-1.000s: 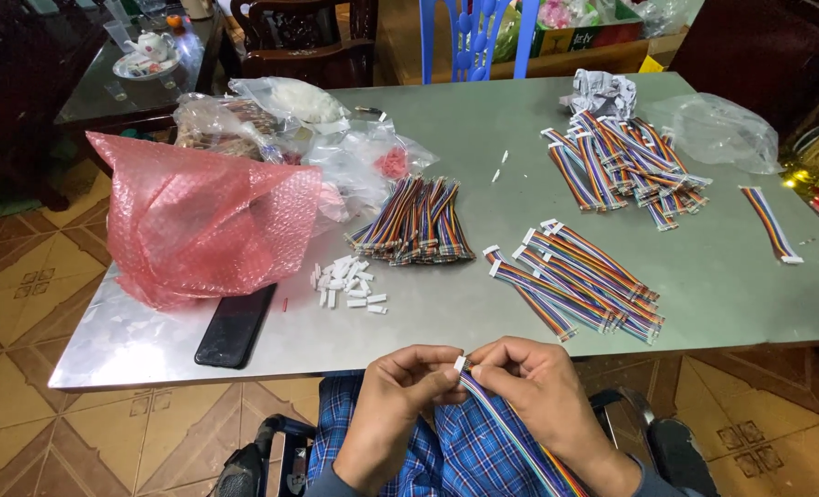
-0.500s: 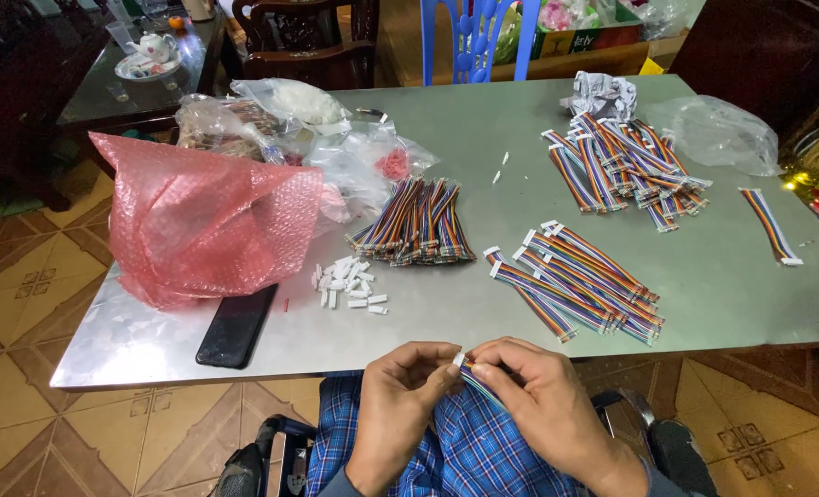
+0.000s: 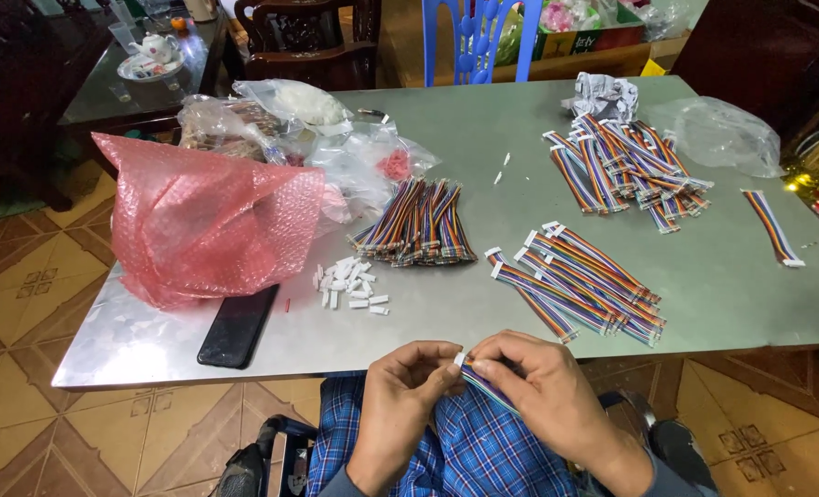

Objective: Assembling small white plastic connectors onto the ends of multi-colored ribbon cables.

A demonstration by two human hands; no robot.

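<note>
Both hands sit just off the near edge of the table (image 3: pixel 722 304), over the lap, below the tabletop rim. Bare metal strip along that near edge, between the phone (image 3: pixel 236 326) and the nearest cable pile (image 3: pixel 580 285). More bare surface toward the right edge, where a single loose cable (image 3: pixel 772 227) lies alone. Left side is crowded: pink bubble wrap (image 3: pixel 209 219) near the left edge, clear bags (image 3: pixel 336 147) behind it. White connectors (image 3: pixel 350 284) lie scattered mid-table, a bundle (image 3: pixel 419 224) just behind them, far pile (image 3: pixel 626 166) well back.

Left hand (image 3: pixel 408 391) is curled, thumb and forefinger pinched on the white connector end of the ribbon cable (image 3: pixel 485 385). Right hand (image 3: pixel 538 387) is closed around the cable just beside it, fingers over the coloured wires. The cable runs down-right under the right palm; its far end is hidden, probably over the lap. Hands nearly touch at the connector.
</note>
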